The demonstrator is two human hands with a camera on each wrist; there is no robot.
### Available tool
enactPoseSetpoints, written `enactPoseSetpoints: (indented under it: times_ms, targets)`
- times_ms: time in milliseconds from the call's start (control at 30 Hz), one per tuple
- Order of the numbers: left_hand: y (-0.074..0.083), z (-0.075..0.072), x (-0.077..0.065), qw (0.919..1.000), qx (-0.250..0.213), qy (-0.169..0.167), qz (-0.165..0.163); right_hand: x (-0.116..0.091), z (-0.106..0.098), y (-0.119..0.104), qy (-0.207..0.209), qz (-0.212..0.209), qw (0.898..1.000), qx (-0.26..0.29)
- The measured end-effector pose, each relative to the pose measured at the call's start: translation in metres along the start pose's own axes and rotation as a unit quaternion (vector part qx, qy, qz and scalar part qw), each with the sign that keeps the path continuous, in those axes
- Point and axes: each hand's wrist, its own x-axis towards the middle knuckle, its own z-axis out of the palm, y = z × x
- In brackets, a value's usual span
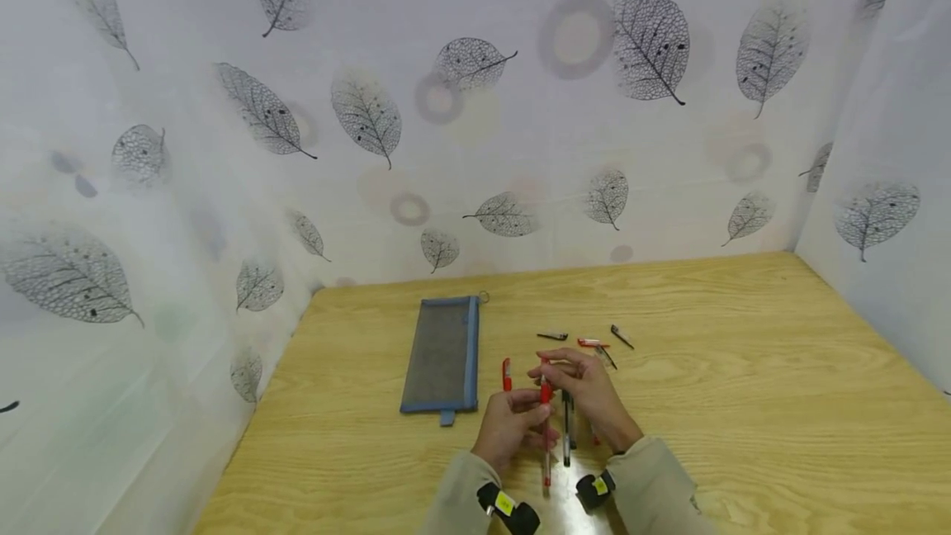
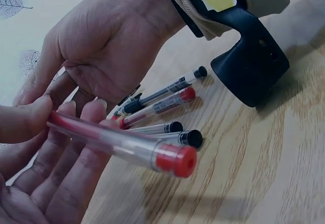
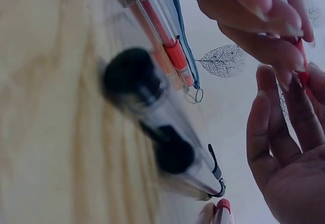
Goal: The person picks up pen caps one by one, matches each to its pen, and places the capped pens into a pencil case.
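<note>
A red pen (image 1: 547, 444) with a clear barrel stands lengthwise between the two hands. My left hand (image 1: 513, 426) grips its barrel, thumb on one side and fingers behind, and the red end plug (image 2: 177, 160) sticks out toward the wrist. The fingertips of my right hand (image 1: 587, 386) pinch the pen's far end, mostly covering it; a bit of red (image 3: 303, 75) shows between them in the right wrist view. Below the right hand lie several pens, among them a black pen (image 1: 567, 436) and another red-ended pen (image 2: 162, 107).
A blue-edged mesh zip pouch (image 1: 440, 353) lies to the left, with a red pen (image 1: 507, 374) between it and the hands. Beyond the right hand are scattered small pen caps, black (image 1: 553, 335) and red (image 1: 593, 343). Leaf-print curtains (image 1: 475, 130) border the wooden table (image 1: 743, 403).
</note>
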Motion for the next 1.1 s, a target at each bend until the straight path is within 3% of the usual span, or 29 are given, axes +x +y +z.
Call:
enactPoseSetpoints:
  times_ms: [233, 500, 800, 1100]
  targets:
    - [-0.002, -0.003, 0.002, 0.9987, 0.013, 0.048, -0.008, 0.003, 0.007, -0.006, 0.039, 0.022, 0.998, -0.04]
    - [0.0, -0.005, 0.002, 0.9956, 0.02, 0.092, -0.007, 0.013, 0.006, -0.008, 0.013, 0.01, 0.995, -0.1]
    - [0.001, -0.01, 0.001, 0.993, 0.017, 0.117, 0.003, 0.029, 0.001, -0.007, -0.019, 0.026, 0.992, -0.124]
    - [0.008, -0.017, -0.002, 0.9921, -0.051, 0.105, -0.046, 0.046, 0.002, -0.009, -0.033, 0.072, 0.983, -0.165]
